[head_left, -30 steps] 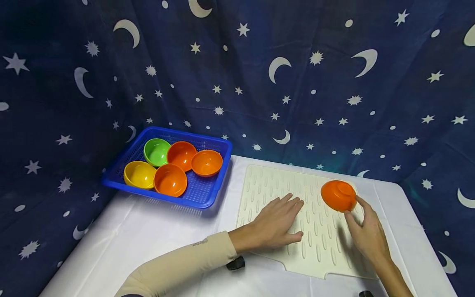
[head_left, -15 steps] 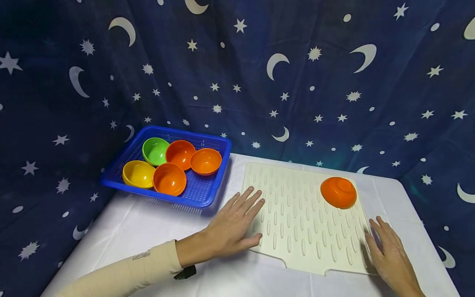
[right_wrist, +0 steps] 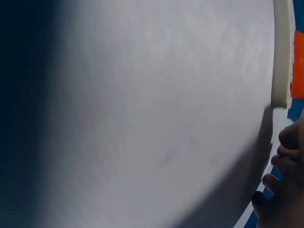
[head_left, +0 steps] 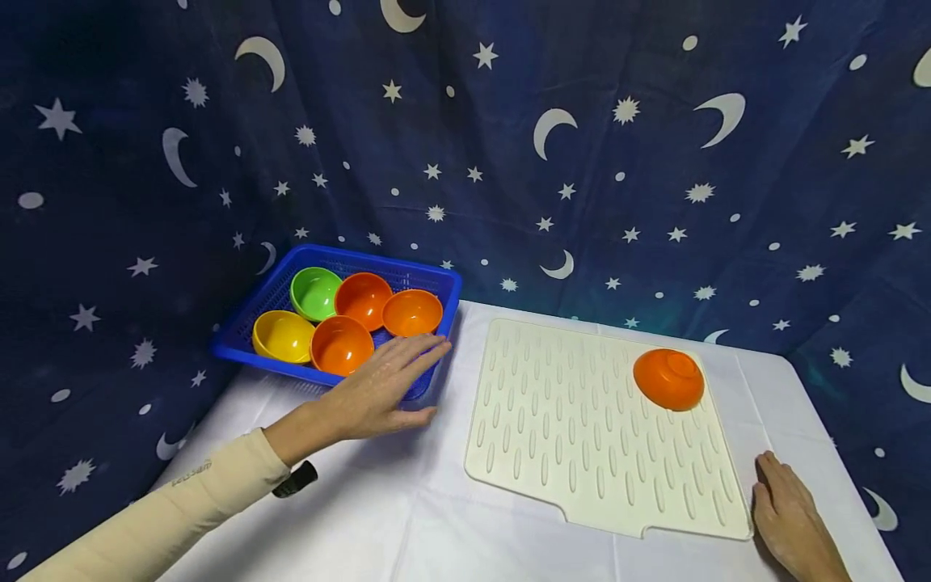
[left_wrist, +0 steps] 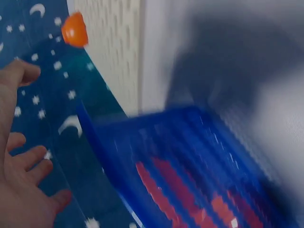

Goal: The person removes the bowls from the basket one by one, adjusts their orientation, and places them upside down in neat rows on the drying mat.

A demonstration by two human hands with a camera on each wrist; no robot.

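In the head view my left hand [head_left: 381, 386] reaches over the front right rim of a blue plastic basket [head_left: 276, 369], its fingers extended and holding nothing. Inside the basket lie several bowls: a green bowl [head_left: 316, 293], a yellow bowl [head_left: 282, 336] and orange bowls, the nearest orange bowl [head_left: 342, 346] close to my fingertips. My right hand [head_left: 794, 513] rests on the table beside the mat's right corner, fingers relaxed, with nothing in it. An upside-down orange bowl [head_left: 669, 380] sits on the cream ribbed mat [head_left: 582, 420] toward its far right corner.
A white cloth covers the table [head_left: 436, 517]. Behind and to the left hangs a dark blue curtain [head_left: 494, 162] with moons and stars, close to the basket's back edge. A black strap piece [head_left: 296, 480] shows under the left wrist.
The right hand let go of the orange bowl, left it upside down on the mat and drew back toward the near right. My left hand swept left from over the mat to the basket.
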